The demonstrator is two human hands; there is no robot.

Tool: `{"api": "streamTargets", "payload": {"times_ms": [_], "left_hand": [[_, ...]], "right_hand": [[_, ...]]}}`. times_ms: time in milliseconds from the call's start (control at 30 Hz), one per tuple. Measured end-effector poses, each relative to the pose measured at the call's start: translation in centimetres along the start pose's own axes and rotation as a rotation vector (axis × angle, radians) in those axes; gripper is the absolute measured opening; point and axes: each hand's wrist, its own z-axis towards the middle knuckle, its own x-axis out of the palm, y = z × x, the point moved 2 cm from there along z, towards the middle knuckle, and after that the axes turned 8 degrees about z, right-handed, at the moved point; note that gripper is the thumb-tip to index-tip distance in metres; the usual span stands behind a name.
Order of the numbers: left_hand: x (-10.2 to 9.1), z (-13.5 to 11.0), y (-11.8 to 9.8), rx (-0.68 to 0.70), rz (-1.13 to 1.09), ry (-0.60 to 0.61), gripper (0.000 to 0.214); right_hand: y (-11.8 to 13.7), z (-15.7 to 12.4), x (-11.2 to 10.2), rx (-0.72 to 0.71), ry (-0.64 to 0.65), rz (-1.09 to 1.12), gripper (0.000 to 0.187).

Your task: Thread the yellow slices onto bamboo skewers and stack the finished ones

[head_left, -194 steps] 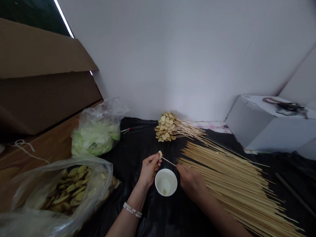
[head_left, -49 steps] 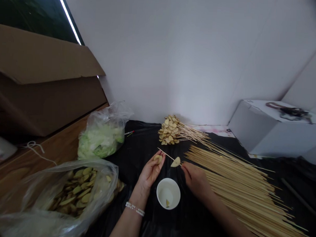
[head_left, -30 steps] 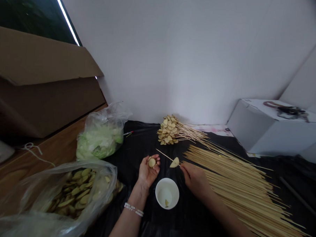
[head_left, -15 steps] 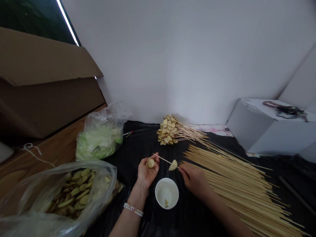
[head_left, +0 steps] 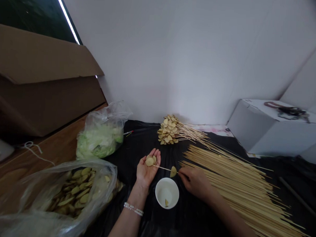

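Observation:
My left hand [head_left: 147, 169] is palm up with its fingers stretched out, carrying a few round potato slices [head_left: 150, 161] on the palm and fingers. My right hand [head_left: 194, 181] pinches a thin bamboo skewer [head_left: 161, 167], whose far tip reaches the slices in the left hand. One potato slice [head_left: 173, 172] is threaded on that skewer, close to my right fingertips. Below and between the hands stands a white bowl [head_left: 158, 199] with a small potato piece [head_left: 166, 202] inside.
At left, an open plastic bag [head_left: 109, 170] holds many potato slices; behind it sits a bag of cut greens [head_left: 101, 138]. Skewered potato slices [head_left: 168, 129] lie by the wall. Loose bamboo skewers [head_left: 238, 188] spread at right. A white box [head_left: 275, 132] and a cardboard box [head_left: 48, 103] flank the area.
My left fingers have opened out, showing the slices on the palm. The skewer's tip has dropped to those slices, and the threaded slice has turned and sits slightly lower.

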Motion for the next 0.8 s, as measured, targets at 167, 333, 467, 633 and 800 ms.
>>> {"api": "streamTargets", "payload": {"times_ms": [167,333,467,633,800], "left_hand": [[0.13,0.0,0.13,-0.005,0.013,-0.031,0.054],[0.13,-0.12,0.07,0.009,0.025,-0.041,0.056],[0.38,-0.27,0.26,-0.017,0.141,0.0,0.053],[0.54,-0.29,0.41,-0.002,0.3,0.017,0.045],[0.51,-0.2,0.55,0.069,0.419,-0.023,0.039]], "right_hand": [[-0.12,0.03,0.35,0.001,0.01,0.016,0.025],[-0.22,0.01,0.36,0.013,0.0,0.047,0.025],[-0.14,-0.02,0.47,0.012,0.003,0.022,0.025],[-0.29,0.02,0.35,0.03,0.015,-0.007,0.026],[0.21,-0.07,0.03,0.022,0.015,-0.099,0.026]]}}
